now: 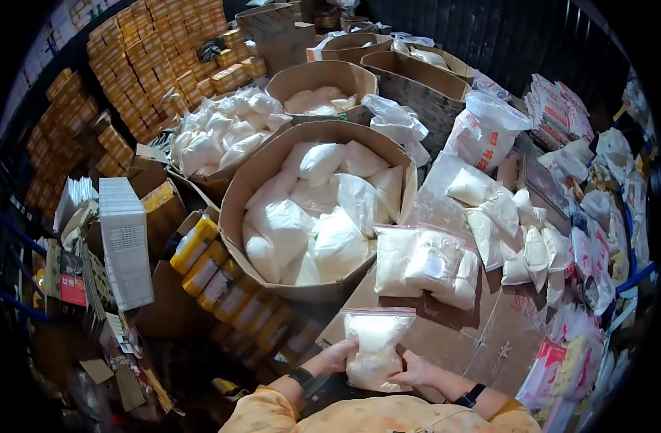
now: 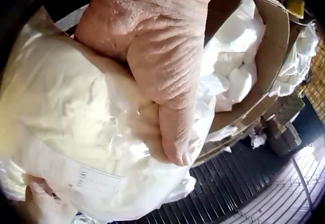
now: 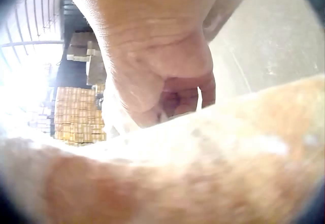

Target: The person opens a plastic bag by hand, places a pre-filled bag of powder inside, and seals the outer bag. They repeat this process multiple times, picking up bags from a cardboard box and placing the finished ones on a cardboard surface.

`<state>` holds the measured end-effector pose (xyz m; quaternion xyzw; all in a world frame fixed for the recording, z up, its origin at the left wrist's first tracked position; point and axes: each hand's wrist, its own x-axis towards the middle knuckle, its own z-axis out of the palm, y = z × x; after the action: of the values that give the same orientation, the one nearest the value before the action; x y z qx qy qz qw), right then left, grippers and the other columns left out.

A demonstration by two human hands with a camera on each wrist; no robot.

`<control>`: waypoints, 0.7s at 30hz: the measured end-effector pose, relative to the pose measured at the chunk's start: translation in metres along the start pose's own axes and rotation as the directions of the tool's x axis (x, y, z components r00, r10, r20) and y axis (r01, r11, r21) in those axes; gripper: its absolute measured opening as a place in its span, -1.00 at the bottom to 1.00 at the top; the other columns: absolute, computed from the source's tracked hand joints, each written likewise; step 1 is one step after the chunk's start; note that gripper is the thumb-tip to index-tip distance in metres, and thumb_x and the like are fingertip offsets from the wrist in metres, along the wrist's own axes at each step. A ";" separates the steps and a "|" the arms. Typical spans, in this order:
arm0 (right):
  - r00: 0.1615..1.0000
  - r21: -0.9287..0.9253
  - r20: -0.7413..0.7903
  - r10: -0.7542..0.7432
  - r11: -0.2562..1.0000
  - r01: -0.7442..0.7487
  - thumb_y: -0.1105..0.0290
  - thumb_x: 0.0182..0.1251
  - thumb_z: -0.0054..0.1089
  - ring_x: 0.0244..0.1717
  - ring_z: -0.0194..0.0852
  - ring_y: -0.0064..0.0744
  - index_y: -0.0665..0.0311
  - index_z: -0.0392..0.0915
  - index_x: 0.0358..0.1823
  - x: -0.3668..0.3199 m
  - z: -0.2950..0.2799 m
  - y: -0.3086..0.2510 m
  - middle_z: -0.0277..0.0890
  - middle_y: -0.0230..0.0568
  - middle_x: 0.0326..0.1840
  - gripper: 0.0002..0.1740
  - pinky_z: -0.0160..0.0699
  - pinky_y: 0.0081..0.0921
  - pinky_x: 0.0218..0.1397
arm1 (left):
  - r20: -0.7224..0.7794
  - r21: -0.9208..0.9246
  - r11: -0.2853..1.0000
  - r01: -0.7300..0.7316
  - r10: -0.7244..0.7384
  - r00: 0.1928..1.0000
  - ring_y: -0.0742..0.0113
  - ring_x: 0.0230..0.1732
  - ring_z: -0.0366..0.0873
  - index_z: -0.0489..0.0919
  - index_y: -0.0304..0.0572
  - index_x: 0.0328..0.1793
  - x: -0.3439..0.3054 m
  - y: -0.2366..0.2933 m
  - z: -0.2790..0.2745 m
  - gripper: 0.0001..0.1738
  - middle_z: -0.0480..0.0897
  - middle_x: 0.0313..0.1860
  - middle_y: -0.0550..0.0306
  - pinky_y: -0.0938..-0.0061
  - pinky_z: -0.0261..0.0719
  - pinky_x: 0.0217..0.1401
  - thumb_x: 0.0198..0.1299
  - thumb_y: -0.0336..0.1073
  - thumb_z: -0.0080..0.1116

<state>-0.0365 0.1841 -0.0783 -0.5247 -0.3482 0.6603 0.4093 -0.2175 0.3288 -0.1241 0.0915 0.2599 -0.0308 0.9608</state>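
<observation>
A clear zip bag of cream-white powder (image 1: 377, 350) is held upright between both hands, close to the body. On its left side the left hand (image 1: 339, 355) grips it; the right hand (image 1: 417, 369) grips its lower right side. The left wrist view shows the left hand (image 2: 157, 51) with its thumb pressed along the bag (image 2: 76, 112), which bears a small printed label (image 2: 101, 181). In the right wrist view the right hand (image 3: 157, 66) has curled fingers, and a sleeve (image 3: 177, 168) covers much of the bag.
Filled zip bags (image 1: 424, 263) lie on flattened cardboard (image 1: 496, 346) just ahead. Beyond the hands stands a big round carton (image 1: 226, 209) of white bags. Yellow packs (image 1: 222, 285) and white trays (image 1: 125, 238) are at the left, smaller powder bags (image 1: 536, 252) at the right.
</observation>
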 end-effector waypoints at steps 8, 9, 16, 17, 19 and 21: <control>0.985 -0.093 0.124 0.117 0.990 -0.106 0.49 0.20 0.13 -0.19 0.38 -0.55 0.31 -0.08 0.37 0.009 -0.021 -0.015 0.45 -0.22 -0.17 -0.24 0.40 -0.59 -0.10 | 0.030 -0.256 0.965 -0.050 0.060 0.998 0.13 0.23 0.32 0.22 -0.25 0.31 -0.016 -0.026 -0.050 -0.31 0.35 0.25 -0.01 0.21 0.16 0.35 0.14 -0.01 0.09; 0.993 -0.049 0.074 0.091 0.995 -0.088 0.51 0.22 0.10 -0.22 0.39 -0.55 0.32 -0.08 0.37 0.006 -0.028 -0.003 0.47 -0.21 -0.22 -0.26 0.41 -0.59 -0.13 | -0.014 -0.264 0.962 -0.070 0.069 0.998 0.13 0.24 0.32 0.22 -0.25 0.31 -0.021 -0.027 -0.056 -0.31 0.35 0.25 -0.01 0.21 0.15 0.36 0.15 -0.02 0.09; 0.976 -0.024 -0.179 0.121 0.992 -0.127 0.52 0.22 0.09 -0.19 0.47 -0.46 0.46 -0.01 0.32 -0.029 -0.054 0.010 0.50 -0.16 -0.25 -0.32 0.46 -0.55 -0.07 | -0.076 -0.159 0.746 -0.647 0.644 0.761 0.05 0.14 0.39 0.25 -0.19 0.28 -0.064 0.090 0.002 -0.27 0.43 0.16 0.01 0.18 0.36 0.22 0.02 -0.02 0.17; 0.973 -0.020 -0.201 0.115 0.992 -0.122 0.52 0.21 0.09 -0.18 0.47 -0.46 0.47 -0.01 0.31 -0.033 -0.056 0.012 0.50 -0.15 -0.24 -0.32 0.47 -0.55 -0.05 | -0.206 -0.049 0.663 -0.747 0.725 0.657 0.04 0.12 0.39 0.24 -0.15 0.30 -0.079 0.140 0.029 -0.25 0.43 0.15 0.01 0.18 0.34 0.23 0.01 0.05 0.12; 0.965 -0.001 -0.239 0.110 0.994 -0.114 0.48 0.21 0.11 -0.20 0.47 -0.52 0.47 0.02 0.30 -0.043 -0.055 0.016 0.51 -0.20 -0.26 -0.33 0.45 -0.60 -0.09 | 0.034 0.113 0.343 -0.933 0.937 0.348 0.07 0.15 0.36 0.30 -0.20 0.24 -0.093 0.262 0.016 -0.29 0.42 0.15 0.01 0.20 0.24 0.27 0.12 0.19 -0.09; 0.950 0.048 -0.287 0.126 0.992 -0.117 0.45 0.19 0.15 -0.21 0.46 -0.57 0.48 0.10 0.26 -0.052 -0.050 0.018 0.52 -0.24 -0.26 -0.36 0.44 -0.64 -0.10 | 0.009 0.152 0.120 -0.981 0.992 0.122 0.16 -0.06 0.42 0.33 -0.16 0.10 -0.122 0.381 0.026 -0.45 0.44 -0.06 0.07 0.28 0.36 0.08 0.18 0.11 -0.11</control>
<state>0.0147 0.1305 -0.0833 -0.6300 -0.2416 0.6055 0.4221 -0.2698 0.6989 0.0203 0.2990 0.1771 0.6006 0.7200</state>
